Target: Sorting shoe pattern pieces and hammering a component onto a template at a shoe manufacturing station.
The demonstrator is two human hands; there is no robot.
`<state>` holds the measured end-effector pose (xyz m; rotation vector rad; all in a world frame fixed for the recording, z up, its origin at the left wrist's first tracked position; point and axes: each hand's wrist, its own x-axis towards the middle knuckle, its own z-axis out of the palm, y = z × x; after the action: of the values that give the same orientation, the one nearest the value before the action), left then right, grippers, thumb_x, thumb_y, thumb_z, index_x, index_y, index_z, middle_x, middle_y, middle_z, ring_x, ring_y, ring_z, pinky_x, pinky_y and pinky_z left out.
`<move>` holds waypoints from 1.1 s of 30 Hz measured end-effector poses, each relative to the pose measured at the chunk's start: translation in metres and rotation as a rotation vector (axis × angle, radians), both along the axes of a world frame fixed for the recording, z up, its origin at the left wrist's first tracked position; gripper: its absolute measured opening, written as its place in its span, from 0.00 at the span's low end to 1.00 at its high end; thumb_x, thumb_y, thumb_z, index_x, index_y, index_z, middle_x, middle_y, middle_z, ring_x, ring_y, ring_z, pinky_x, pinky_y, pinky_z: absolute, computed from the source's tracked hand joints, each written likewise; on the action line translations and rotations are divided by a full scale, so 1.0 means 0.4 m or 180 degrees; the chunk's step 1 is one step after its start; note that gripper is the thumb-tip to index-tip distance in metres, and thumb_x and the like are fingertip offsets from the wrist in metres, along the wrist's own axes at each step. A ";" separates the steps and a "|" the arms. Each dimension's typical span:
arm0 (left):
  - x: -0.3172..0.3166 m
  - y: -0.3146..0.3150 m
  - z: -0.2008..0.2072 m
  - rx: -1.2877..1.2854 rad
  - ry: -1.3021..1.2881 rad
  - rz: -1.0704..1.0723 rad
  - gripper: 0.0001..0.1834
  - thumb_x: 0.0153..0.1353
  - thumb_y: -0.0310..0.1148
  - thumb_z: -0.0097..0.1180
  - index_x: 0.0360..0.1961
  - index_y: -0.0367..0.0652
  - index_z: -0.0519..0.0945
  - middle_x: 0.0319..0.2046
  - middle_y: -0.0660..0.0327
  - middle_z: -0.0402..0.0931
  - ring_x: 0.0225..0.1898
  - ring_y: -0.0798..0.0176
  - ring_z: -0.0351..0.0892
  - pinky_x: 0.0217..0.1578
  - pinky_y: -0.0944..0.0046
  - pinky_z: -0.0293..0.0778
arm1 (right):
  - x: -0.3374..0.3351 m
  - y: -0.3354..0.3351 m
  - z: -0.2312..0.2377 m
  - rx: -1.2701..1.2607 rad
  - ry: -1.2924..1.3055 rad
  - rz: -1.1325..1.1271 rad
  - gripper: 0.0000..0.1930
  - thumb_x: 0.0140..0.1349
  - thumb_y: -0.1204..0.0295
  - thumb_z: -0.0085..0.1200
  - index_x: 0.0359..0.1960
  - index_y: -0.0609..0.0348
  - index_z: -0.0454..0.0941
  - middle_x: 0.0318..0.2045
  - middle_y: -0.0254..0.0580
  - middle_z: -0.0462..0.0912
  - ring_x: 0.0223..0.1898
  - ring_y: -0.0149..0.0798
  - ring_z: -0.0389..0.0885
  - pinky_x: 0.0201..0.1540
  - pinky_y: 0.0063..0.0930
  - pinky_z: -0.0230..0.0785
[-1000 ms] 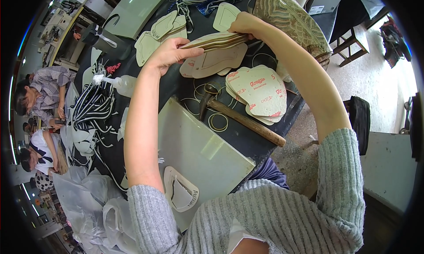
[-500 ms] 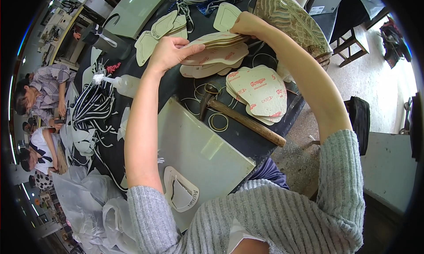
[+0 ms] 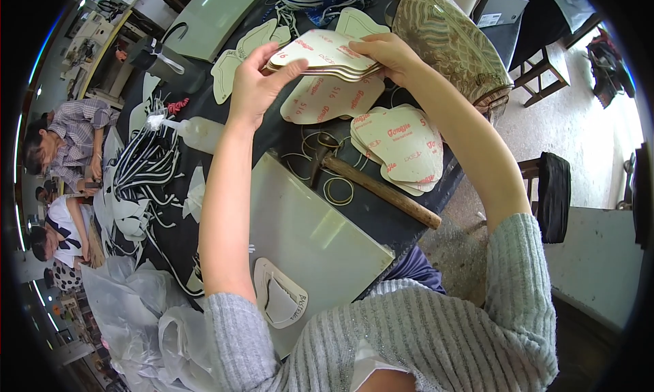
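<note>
A stack of shaped, off-white board pieces [image 3: 321, 55] with red print is held up by both of my hands over the far part of the table. My left hand [image 3: 257, 85] grips its left end, thumb on top. At the right end, my right hand [image 3: 390, 57] closes on the edge with the thumb above. Under the held stack lie more such pieces [image 3: 332, 102], partly hidden by it. Nearer and to the right rests another fanned pile of printed pieces [image 3: 407, 141]. Pale template pieces [image 3: 223, 75] with drawn outlines are beyond my left hand.
A wooden-handled hammer [image 3: 381, 190] and thin rubber bands [image 3: 338, 200] lie before a grey-green board [image 3: 306, 218] bearing a cut template [image 3: 278, 300]. At left are a squeeze bottle [image 3: 201, 134], striped straps [image 3: 146, 162], a dark flask [image 3: 167, 65] and plastic bags [image 3: 146, 317]. Two people work farther left.
The held stack has tipped so its printed top face shows more. My right hand has come nearer and shifted its grip along the stack's right end; the left hand has moved slightly.
</note>
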<state>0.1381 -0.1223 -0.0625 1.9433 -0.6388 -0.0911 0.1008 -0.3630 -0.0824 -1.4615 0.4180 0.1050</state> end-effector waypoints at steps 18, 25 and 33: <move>-0.259 -0.064 0.046 0.0278 -0.3033 -0.0322 0.24 0.49 0.33 0.70 0.48 0.40 0.78 0.54 0.50 0.76 0.55 0.50 0.77 0.56 0.52 0.70 | -0.282 0.132 0.035 0.2693 -0.1775 0.0062 0.26 0.67 0.58 0.53 0.62 0.59 0.64 0.53 0.43 0.76 0.53 0.39 0.77 0.54 0.41 0.73; -0.301 -0.048 0.030 -0.0297 -0.0945 -0.0058 0.39 0.46 0.36 0.75 0.56 0.33 0.68 0.60 0.39 0.66 0.57 0.52 0.74 0.54 0.55 0.73 | -0.309 0.130 0.025 0.1480 -0.1834 0.0179 0.23 0.66 0.63 0.56 0.57 0.65 0.69 0.47 0.41 0.80 0.47 0.30 0.78 0.49 0.27 0.73; -0.292 -0.004 0.044 -0.1704 0.1005 -0.0758 0.41 0.53 0.33 0.71 0.63 0.27 0.62 0.57 0.45 0.70 0.57 0.56 0.74 0.58 0.59 0.69 | -0.320 0.111 0.038 0.1084 -0.1590 0.0221 0.29 0.56 0.61 0.68 0.54 0.65 0.71 0.45 0.41 0.82 0.45 0.31 0.80 0.49 0.28 0.74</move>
<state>0.0211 -0.1239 -0.0449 1.2987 -0.6051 -0.3340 -0.0272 -0.3187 -0.0672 -1.1147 -0.0588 -0.1284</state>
